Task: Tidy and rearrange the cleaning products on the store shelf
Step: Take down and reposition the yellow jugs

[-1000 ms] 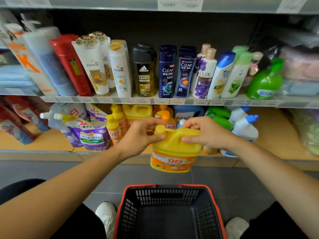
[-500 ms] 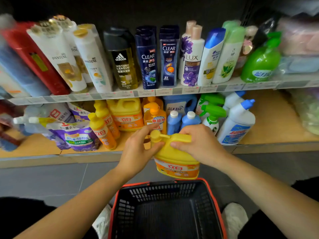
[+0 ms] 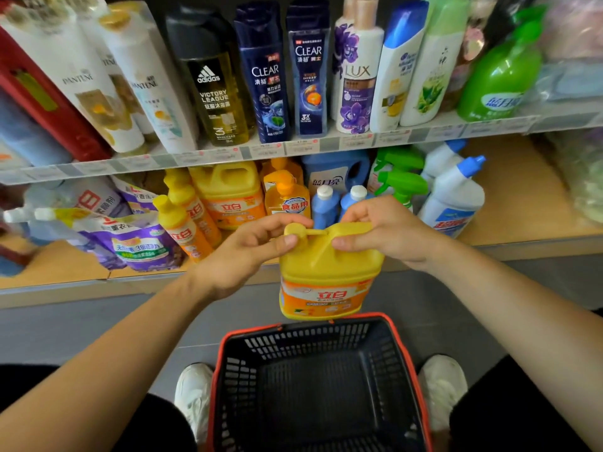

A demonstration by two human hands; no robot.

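Observation:
A yellow detergent jug (image 3: 323, 275) with an orange label hangs upright in the air in front of the lower shelf (image 3: 522, 220), just above the far rim of the basket. My left hand (image 3: 248, 249) pinches the jug's yellow cap between thumb and fingers. My right hand (image 3: 388, 233) grips the jug's handle at the top. On the lower shelf behind stand a second yellow jug (image 3: 228, 197), two slim yellow bottles (image 3: 182, 223), an orange pump bottle (image 3: 287, 200), blue bottles (image 3: 326, 203) and white bottles with blue caps (image 3: 453, 197).
A red-rimmed black basket (image 3: 319, 383) stands on the grey floor between my white shoes, with nothing in it. Purple refill pouches (image 3: 137, 246) lie at the lower shelf's left. The upper shelf (image 3: 293, 146) carries a row of shampoo bottles and a green pump bottle (image 3: 499, 70).
The camera has tilted down and moved closer to the shelves. The jug sits lower relative to the shelf, nearer the basket rim. Both hands keep their hold on cap and handle.

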